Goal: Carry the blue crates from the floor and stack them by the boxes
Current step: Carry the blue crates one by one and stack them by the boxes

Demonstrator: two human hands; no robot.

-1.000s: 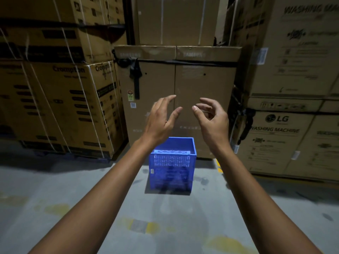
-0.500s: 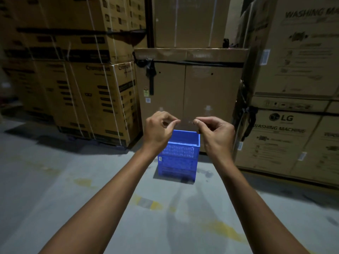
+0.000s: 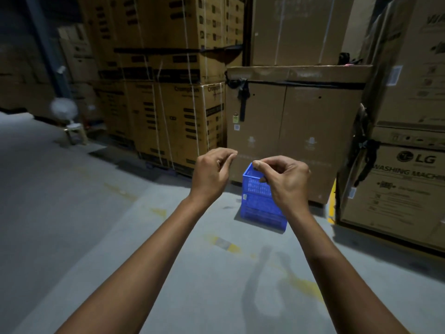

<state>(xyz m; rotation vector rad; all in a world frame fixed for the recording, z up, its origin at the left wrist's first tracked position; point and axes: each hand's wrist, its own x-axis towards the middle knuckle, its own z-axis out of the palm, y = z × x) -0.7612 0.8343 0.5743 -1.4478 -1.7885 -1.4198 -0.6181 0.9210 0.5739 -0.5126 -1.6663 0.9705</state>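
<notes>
The left forearm and right forearm, both bare, reach forward and upward, converging toward the middle. The left hand and right hand are held up side by side, close together but apart, backs toward the camera. On each, the fingers are curled inward toward the thumb, and neither holds anything.

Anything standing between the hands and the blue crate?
Nothing visible. The left hand and right hand hold nothing, and only bare floor lies before the blue crate, which stands by the cardboard box.
</notes>
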